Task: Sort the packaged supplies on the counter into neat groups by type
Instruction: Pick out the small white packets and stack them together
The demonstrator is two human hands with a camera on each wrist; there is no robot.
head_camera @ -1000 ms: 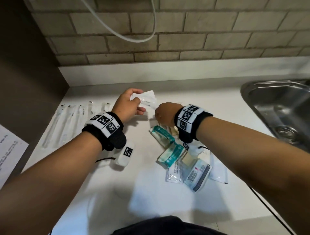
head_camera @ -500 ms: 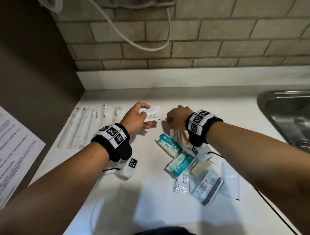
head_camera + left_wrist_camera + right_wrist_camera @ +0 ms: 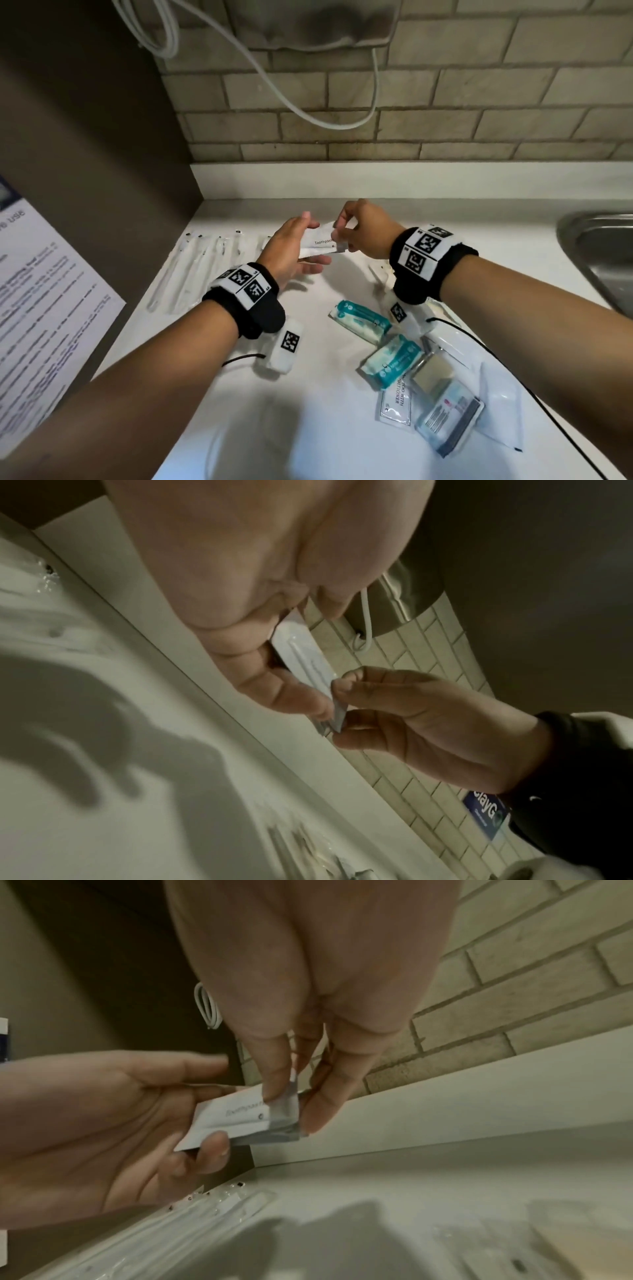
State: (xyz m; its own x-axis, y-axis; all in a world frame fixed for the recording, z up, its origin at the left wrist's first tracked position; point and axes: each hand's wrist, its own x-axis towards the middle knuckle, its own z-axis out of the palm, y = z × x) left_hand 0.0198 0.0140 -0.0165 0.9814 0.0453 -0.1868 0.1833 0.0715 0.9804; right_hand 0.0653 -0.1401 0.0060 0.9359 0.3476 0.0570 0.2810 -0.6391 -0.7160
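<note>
A small white toothpaste sachet (image 3: pixel 317 242) hangs in the air above the back of the white counter (image 3: pixel 308 428), held between both hands. My left hand (image 3: pixel 291 245) grips its left part between thumb and fingers. My right hand (image 3: pixel 342 236) pinches its right end with thumb and forefinger, seen close in the right wrist view at the sachet (image 3: pixel 240 1112). In the left wrist view the sachet (image 3: pixel 301 653) shows edge-on. A row of clear-wrapped toothbrushes (image 3: pixel 202 270) lies at the left. A mixed pile with teal packets (image 3: pixel 359 322) and white sachets (image 3: pixel 395 404) lies at the right.
A steel sink (image 3: pixel 603 250) is set into the counter at the right. A printed sheet (image 3: pixel 44 325) hangs on the dark panel at the left. White cable (image 3: pixel 308 102) loops down the brick wall. A thin black wire (image 3: pixel 534 394) trails across the right pile.
My right hand has come up from the pile and now pinches the end of the sachet that my left hand was holding alone. The sachet sits higher above the counter.
</note>
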